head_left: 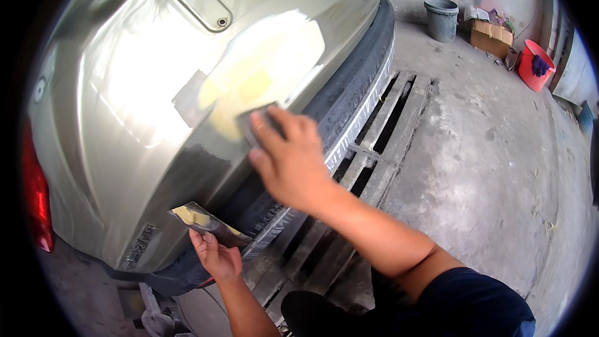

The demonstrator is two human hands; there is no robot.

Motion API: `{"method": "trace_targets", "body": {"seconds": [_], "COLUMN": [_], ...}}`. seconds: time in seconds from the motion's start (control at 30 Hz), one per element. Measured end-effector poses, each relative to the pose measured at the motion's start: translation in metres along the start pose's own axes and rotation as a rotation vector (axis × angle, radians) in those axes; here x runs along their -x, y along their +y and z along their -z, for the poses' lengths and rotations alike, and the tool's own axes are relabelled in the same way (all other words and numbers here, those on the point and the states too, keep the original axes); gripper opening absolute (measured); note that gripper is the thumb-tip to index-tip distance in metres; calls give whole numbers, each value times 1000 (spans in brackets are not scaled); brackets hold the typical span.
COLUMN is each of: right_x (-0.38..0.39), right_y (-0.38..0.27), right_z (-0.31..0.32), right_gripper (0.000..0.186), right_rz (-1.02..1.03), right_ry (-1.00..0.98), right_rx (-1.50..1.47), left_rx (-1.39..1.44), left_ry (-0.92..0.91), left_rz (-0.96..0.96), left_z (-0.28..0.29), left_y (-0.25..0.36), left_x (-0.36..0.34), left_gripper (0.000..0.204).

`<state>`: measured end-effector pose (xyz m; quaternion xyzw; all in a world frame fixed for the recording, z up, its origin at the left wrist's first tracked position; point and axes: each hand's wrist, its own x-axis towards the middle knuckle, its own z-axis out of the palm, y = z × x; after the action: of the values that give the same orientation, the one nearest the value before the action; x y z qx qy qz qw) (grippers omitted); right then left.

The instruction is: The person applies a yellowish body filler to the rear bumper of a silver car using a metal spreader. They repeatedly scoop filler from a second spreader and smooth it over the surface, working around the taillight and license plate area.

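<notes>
My right hand point(290, 162) is closed on a dark flat spreader point(248, 126), pressed at the lower edge of a pale yellow putty patch point(246, 84) on the champagne-coloured rear panel point(137, 193) of a car. Lower down, my left hand point(218, 256) grips a flat metal plate point(221, 228) with yellow putty on its upper part, held just over the panel's lower edge near the dark bumper. Bare, dull sanded areas surround the patch.
A red tail lamp point(37, 193) is at far left. Slotted grating point(405, 106) runs beside the dark bumper point(349, 87) over a concrete floor point(486, 200). At the back wall stand a grey bucket point(440, 25), a cardboard box point(490, 40) and a red bucket point(530, 75).
</notes>
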<state>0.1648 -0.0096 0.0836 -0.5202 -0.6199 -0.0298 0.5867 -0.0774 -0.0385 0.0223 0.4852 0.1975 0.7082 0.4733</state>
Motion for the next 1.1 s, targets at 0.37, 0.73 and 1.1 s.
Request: {"method": "trace_targets", "body": {"seconds": [0.37, 0.73, 1.1], "right_x": [-16, 66, 83], "right_y": [2, 9, 45], "right_z": [-5, 76, 94], "right_gripper": [52, 47, 41], "right_rz": [-40, 163, 110], "right_ry": [28, -491, -318], "right_rx": [-39, -882, -298], "left_rx": [-24, 77, 38], "left_ry": [-30, 110, 190], "left_rz": [-10, 83, 78], "left_z": [0, -73, -116], "left_y": [2, -4, 5], "left_x": [0, 38, 60], "left_gripper": [50, 42, 38]}}
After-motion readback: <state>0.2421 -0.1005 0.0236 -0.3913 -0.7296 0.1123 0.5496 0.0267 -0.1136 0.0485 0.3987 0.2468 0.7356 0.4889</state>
